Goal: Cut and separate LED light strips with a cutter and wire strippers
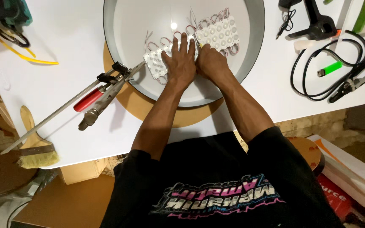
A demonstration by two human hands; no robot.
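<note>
My left hand [181,61] lies flat, fingers spread, pressing on a strip of white light modules [157,63] inside a round white tray with a grey rim [250,55]. My right hand [210,62] sits beside it, fingers curled down onto the modules where the two groups meet. A second cluster of white modules [220,33] with thin red and white wires lies just beyond my right hand. Both forearms reach in from the bottom of the view.
A bar clamp with a red handle [93,98] grips the tray's left rim. A brush [34,147] lies at the table's left edge. A black cable [317,71], a green lighter [330,68], clips and a black clamp [317,21] lie at right. A brown disc [148,107] sits under the tray.
</note>
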